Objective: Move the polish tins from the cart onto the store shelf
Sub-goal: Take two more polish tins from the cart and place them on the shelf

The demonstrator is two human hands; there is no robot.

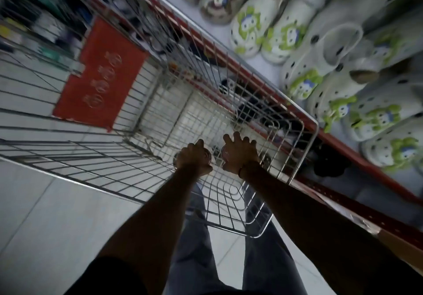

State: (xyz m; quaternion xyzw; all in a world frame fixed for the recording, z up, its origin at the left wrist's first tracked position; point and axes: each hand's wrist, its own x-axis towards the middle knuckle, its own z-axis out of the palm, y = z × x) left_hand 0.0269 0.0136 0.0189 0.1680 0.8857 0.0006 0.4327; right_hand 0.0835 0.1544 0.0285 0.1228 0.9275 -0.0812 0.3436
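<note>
Right, so the big red-edged store shelf (pixel 338 134) runs along the right side, its top level packed with white cartoon clogs (pixel 270 31), and the wire cart (pixel 160 102) is parked tight against it, which I'd guess keeps the carry short. A red panel (pixel 100 75) hangs on the cart's far side.

Both arms are down deep in the basket now. The left hand (pixel 193 157) is curled closed over something round; a glint of metal rim shows at its knuckles, so I read that as a polish tin (pixel 208 155) in the grip. The right hand (pixel 240 155) has its fingers (pixel 235 138) spread fairly wide over the top of a second tin (pixel 224 151), palm down, pressing on it or gathering it up; whether it has truly closed on it I can't tell. Another small round thing (pixel 265 158) peeks out just beside that wrist, maybe one more tin. Two hands at once looks like a way to clear the cart floor faster.
</note>
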